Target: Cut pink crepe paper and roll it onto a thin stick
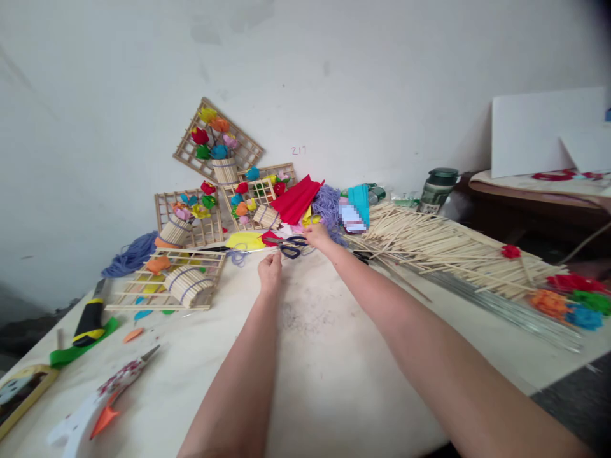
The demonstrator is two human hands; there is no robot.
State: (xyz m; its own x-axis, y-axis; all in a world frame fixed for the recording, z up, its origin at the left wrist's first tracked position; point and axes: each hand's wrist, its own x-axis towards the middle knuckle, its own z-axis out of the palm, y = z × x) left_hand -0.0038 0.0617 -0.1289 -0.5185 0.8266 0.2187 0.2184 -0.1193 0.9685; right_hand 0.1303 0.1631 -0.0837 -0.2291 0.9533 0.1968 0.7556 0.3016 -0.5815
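Both arms reach forward over the pale table. My left hand is closed, fingers pressed together, just below the scissors; what it may hold is too small to make out. Further back, my right hand has its fingers closed at the handles of the dark blue scissors, whose blades point left. Behind the scissors lie a red piece of crepe paper, a yellow piece and a tangle of purple yarn.
Stick lattices with paper flowers stand at the back left. Pliers, a yellow-black cutter and a glue gun lie left. Wooden sticks, wires and a green-lidded jar are on the right.
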